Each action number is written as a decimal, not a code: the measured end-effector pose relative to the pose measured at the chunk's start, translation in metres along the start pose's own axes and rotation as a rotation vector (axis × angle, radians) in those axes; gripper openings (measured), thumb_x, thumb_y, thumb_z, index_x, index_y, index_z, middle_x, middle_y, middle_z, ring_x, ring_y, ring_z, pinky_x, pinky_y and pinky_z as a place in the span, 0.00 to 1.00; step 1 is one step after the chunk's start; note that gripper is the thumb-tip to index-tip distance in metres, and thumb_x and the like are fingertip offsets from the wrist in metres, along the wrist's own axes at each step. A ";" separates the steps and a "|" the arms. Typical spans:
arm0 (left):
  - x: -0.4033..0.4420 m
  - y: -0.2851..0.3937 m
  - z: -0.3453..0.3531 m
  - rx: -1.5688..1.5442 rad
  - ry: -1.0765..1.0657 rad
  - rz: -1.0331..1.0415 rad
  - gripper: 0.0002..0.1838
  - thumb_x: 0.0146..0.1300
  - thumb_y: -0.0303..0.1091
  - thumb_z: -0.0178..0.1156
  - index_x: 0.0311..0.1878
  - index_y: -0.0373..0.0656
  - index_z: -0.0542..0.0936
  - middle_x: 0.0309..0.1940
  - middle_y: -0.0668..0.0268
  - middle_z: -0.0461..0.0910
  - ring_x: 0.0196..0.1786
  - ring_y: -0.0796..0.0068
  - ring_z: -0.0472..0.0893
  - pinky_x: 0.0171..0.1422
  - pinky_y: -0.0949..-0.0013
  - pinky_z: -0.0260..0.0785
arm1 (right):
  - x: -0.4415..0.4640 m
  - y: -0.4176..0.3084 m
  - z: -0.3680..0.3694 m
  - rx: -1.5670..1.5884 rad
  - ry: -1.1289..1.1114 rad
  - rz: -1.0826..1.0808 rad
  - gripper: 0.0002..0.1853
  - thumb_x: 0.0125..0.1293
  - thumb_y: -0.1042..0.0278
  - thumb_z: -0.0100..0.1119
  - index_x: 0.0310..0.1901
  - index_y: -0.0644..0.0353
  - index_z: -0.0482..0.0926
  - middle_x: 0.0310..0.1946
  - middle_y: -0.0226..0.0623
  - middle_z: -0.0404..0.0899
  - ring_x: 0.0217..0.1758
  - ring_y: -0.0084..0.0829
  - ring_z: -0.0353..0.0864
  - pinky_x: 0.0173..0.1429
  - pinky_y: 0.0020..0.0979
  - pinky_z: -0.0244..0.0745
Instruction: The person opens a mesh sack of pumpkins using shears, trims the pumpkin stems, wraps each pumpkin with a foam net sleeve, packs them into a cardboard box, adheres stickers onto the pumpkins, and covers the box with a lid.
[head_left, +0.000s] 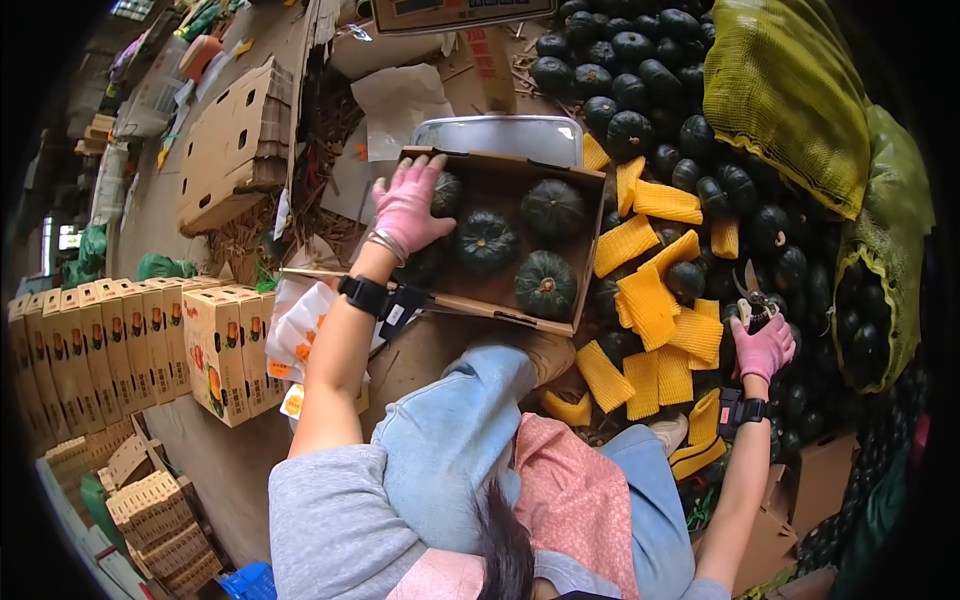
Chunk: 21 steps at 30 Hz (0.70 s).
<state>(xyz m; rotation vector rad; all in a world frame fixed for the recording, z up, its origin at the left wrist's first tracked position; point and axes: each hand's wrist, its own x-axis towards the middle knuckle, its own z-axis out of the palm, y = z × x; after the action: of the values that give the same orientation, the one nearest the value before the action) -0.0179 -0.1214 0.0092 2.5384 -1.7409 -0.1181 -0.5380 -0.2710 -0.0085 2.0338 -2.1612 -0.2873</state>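
An open cardboard box (505,312) holds several dark green squashes, one of them a ribbed squash (487,241) near its middle. My left hand (412,203), in a pink glove, rests with fingers spread over the box's left side, against a squash (446,195) that it partly covers. On the right, my gloved right hand (763,350) is closed around pruning shears (752,288), whose blades point up over the heap of squashes (690,175). Yellow foam net sleeves (650,305) lie scattered between the box and my right hand.
A metal tray or scale top (500,135) shows behind the box. Full green mesh sacks (790,90) stand at the far right. Printed cartons (110,340) line the left, with flattened cardboard (235,145) stacked above them. White printed bags (303,325) lie beside my left forearm.
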 end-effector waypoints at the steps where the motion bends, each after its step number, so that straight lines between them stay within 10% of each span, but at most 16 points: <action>1: -0.005 -0.005 -0.005 -0.024 0.082 -0.016 0.49 0.41 0.44 0.71 0.69 0.54 0.60 0.66 0.59 0.64 0.71 0.56 0.60 0.70 0.50 0.51 | 0.002 0.004 -0.001 -0.007 -0.007 -0.040 0.46 0.44 0.37 0.68 0.60 0.59 0.65 0.58 0.44 0.69 0.66 0.44 0.62 0.72 0.47 0.48; 6: -0.037 -0.041 -0.039 -0.049 0.427 0.022 0.43 0.45 0.36 0.68 0.68 0.47 0.63 0.61 0.54 0.69 0.65 0.53 0.67 0.71 0.57 0.58 | 0.002 0.079 -0.019 0.120 0.118 -0.100 0.45 0.57 0.35 0.59 0.67 0.59 0.61 0.65 0.47 0.64 0.70 0.48 0.58 0.73 0.46 0.51; 11: -0.090 -0.062 -0.054 0.126 0.305 -0.061 0.43 0.45 0.41 0.69 0.68 0.56 0.63 0.69 0.55 0.58 0.72 0.50 0.55 0.71 0.47 0.48 | -0.078 0.171 -0.179 0.459 -0.154 -0.139 0.28 0.62 0.60 0.60 0.61 0.64 0.68 0.46 0.47 0.78 0.51 0.39 0.77 0.56 0.34 0.71; 15: -0.123 -0.061 -0.069 0.155 0.167 -0.066 0.38 0.45 0.44 0.70 0.62 0.58 0.68 0.70 0.57 0.54 0.73 0.51 0.52 0.71 0.47 0.46 | -0.172 0.139 -0.334 0.591 -0.480 -0.178 0.25 0.57 0.71 0.56 0.57 0.68 0.69 0.29 0.43 0.79 0.29 0.29 0.79 0.36 0.26 0.73; 21: -0.123 -0.058 -0.116 0.049 0.269 0.315 0.29 0.42 0.40 0.69 0.53 0.56 0.75 0.65 0.57 0.64 0.70 0.51 0.59 0.70 0.50 0.52 | -0.260 0.052 -0.411 0.265 -0.161 -0.790 0.27 0.51 0.66 0.61 0.53 0.68 0.70 0.24 0.48 0.78 0.24 0.38 0.79 0.30 0.31 0.74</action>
<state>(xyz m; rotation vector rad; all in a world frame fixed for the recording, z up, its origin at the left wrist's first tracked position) 0.0035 0.0155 0.1230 2.1494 -2.0147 0.2708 -0.4706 -0.0205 0.4065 3.0374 -1.4060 -0.2650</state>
